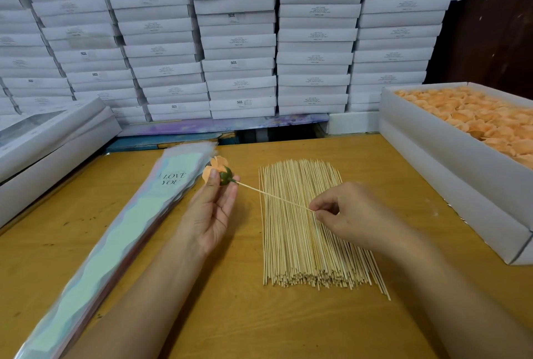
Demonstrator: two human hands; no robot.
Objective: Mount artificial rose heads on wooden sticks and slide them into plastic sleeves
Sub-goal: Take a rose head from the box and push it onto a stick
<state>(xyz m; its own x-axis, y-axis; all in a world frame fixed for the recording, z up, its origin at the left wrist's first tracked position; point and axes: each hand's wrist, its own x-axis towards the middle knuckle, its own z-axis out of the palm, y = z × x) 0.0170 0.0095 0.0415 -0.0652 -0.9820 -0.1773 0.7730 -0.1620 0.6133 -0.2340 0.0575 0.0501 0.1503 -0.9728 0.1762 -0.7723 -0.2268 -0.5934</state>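
My left hand (212, 208) holds an orange rose head (215, 169) with a green base between thumb and fingers, above the table. A thin wooden stick (274, 196) runs from the green base to my right hand (352, 211), which pinches its other end. Under my right hand lies a flat pile of several wooden sticks (305, 243). A stack of pale plastic sleeves (127, 226) printed "LOVE YOU" lies diagonally at the left, its open end just behind the rose head.
A long white box (450, 156) full of orange rose heads (478, 119) stands on the table's right side. Flat white boxes (52, 139) lie at the far left. A wall of stacked white boxes (236, 38) rises behind the wooden table (230, 315).
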